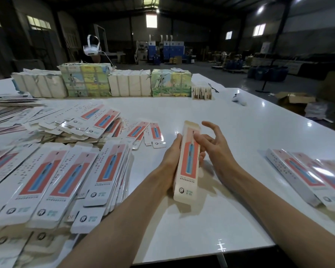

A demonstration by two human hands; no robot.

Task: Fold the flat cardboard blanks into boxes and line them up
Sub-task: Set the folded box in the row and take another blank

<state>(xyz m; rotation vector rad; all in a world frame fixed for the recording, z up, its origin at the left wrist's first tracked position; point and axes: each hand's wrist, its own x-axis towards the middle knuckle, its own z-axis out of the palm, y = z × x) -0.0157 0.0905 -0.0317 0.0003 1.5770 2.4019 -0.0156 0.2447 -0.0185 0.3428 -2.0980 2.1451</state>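
Item: 1 folded box (188,163), sitting ctr above the surface (240,122), long axis running near-to-far; left hand (171,151) is grasping its left side w/ fingers wrapping underneath, while right hand (214,147) is touching the front w/ thumb only, its fingers lying released and spread. Flat blanks (66,171) are lying in fanned stacks at left, near through mid; finished boxes (307,176) are lying side by side at near right. Wrapped bundles (128,84) are standing in a row along the far side.
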